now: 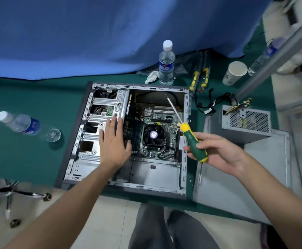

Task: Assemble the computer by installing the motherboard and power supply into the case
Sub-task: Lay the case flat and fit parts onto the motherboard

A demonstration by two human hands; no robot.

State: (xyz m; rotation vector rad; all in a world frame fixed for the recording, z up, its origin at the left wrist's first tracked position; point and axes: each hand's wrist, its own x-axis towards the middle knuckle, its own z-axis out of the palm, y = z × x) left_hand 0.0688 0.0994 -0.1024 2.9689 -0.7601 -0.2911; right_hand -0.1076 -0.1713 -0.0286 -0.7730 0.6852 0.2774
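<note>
We see the right grip [216,151] curled round a green-and-yellow screwdriver [194,141], its shaft slanting over the motherboard [157,123] seated in the open case [185,133]. The left grip [113,142], fingers straight, rests on the drive cage [109,103]. The power supply [245,121] stands outside, just right of the case, on the green desk [29,159].

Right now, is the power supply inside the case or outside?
Outside: the power supply stands on the table right of the open case, cables loose.

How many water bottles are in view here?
3: one upright behind the case, one lying on the mat left of it, and one blurred at far right behind a metal bar.
</note>
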